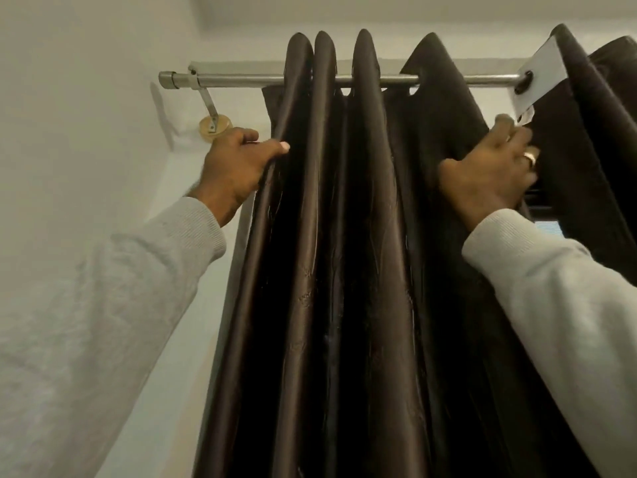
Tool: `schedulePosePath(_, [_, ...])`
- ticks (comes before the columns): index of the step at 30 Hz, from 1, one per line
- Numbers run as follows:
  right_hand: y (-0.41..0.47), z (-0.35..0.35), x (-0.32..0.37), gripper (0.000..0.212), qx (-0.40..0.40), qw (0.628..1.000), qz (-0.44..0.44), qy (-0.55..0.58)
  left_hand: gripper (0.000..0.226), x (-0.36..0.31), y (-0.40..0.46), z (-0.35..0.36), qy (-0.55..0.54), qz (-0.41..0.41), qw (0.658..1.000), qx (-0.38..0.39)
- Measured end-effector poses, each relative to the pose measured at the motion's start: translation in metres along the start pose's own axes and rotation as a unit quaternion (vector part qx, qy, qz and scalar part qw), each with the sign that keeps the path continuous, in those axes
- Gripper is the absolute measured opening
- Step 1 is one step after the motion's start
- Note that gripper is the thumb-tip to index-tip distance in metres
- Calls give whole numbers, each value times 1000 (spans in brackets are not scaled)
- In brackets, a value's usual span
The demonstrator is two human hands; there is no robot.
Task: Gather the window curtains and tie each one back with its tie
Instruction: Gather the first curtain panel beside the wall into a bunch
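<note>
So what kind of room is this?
Probably a room in a home, at a window. Dark brown curtains hang from a metal rod fixed to a plain white wall. Which room, I can't tell.

Both arms wore long light grey sleeves of soft knitted fabric, each ending in a ribbed cuff at the wrist. The left hand [238, 163] was bare. The right hand [493, 174] carried one pale band ring [530, 157] on a finger
</note>
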State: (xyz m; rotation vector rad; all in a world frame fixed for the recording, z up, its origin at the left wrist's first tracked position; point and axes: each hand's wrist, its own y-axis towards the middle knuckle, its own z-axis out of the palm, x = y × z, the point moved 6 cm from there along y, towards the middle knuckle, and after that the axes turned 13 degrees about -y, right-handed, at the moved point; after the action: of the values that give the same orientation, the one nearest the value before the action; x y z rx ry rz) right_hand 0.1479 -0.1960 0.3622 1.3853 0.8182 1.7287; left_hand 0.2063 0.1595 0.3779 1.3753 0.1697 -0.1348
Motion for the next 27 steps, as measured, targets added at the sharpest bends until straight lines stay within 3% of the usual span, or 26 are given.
schedulePosePath(2, [6, 14, -5, 62, 96, 994, 38, 39, 88, -6, -1, 10, 1, 6, 1000, -3])
schedulePosePath(4, [5, 24, 14, 44, 145, 987, -41, 59, 74, -10, 1, 18, 9, 18, 1000, -7])
schedulePosePath(6, [-1, 34, 45, 40, 176, 967, -159, 89, 49, -11, 8, 31, 14, 25, 1000, 8])
schedulePosePath(8, [-6, 41, 74, 41, 225, 933, -246, 136, 23, -14, 14, 46, 29, 30, 998, 47])
schedulePosePath(9, [-9, 43, 84, 40, 263, 909, -272, 174, 27, -14, 18, 52, 27, 25, 997, 69])
schedulePosePath(12, [-5, 48, 88, 23, 380, 827, -193, 368, 24, -18, 27, 53, -36, -10, 995, 97])
schedulePosePath(14, [17, 48, 77, 49, 312, 838, -101, 436, 24, -22, 33, 42, -93, -28, 992, 82])
schedulePosePath(17, [47, 54, 71, 66, 193, 868, -34, 456, 58, -20, 51, 33, -110, -38, 993, 24])
schedulePosePath(20, [60, 71, 97, 74, 214, 849, -24, 483, 69, -20, 69, 42, -156, -24, 988, -8])
schedulePosePath(22, [55, 80, 126, 77, 291, 807, -39, 512, 74, -20, 75, 65, -211, -57, 974, 64])
schedulePosePath(24, [43, 85, 152, 82, 347, 779, -72, 518, 91, -16, 79, 87, -198, -79, 967, 142])
schedulePosePath(25, [39, 83, 158, 86, 348, 786, -87, 504, 95, -16, 81, 90, -162, -76, 974, 137])
schedulePosePath(27, [44, 76, 156, 84, 269, 837, -61, 474, 94, -18, 84, 81, -108, -48, 991, 70])
